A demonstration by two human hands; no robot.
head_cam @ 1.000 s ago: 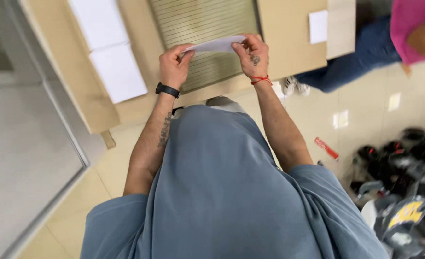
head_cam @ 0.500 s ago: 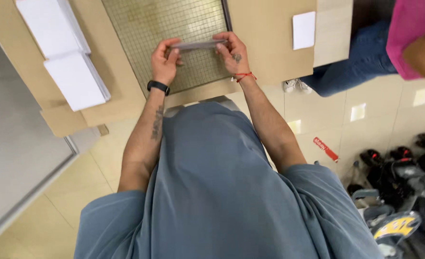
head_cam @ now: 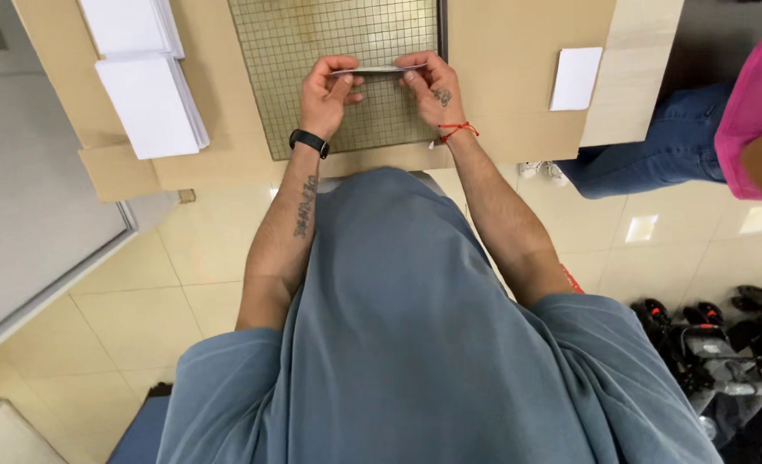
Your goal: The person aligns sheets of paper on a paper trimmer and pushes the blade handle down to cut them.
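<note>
Lower half of the frame: filled by a blue-grey shirt (head_cam: 415, 344), forearms rising from it toward top centre. Lower right: dark gear (head_cam: 725, 344) heaped on the tiled floor (head_cam: 140, 301), out of reach.

Upper centre: left hand (head_cam: 325, 90), black watch at the wrist, closed in a pinch on the left end of a thin white sheet (head_cam: 379, 70). Right hand (head_cam: 431, 90), red thread at the wrist, likewise pinched on the right end. Sheet seen almost edge-on, stretched level between both hands, thumbs below and fingers on top, probably to keep so limp a thing flat and square while lined up. Held just above a green gridded cutting mat (head_cam: 346, 60); touching it or not, cannot tell.

Mat set squarely in the middle of the cardboard-covered bench (head_cam: 501, 86), straight ahead of the body, where both arms meet comfortably.

Upper left: two stacks of white sheets (head_cam: 149, 94) on the bench, beside the mat, within the left arm's reach. Upper right: one small white card (head_cam: 575, 77), apart from the mat.

Far right edge: another person, pink top (head_cam: 755, 112) and blue jeans, not handling anything on the bench.
</note>
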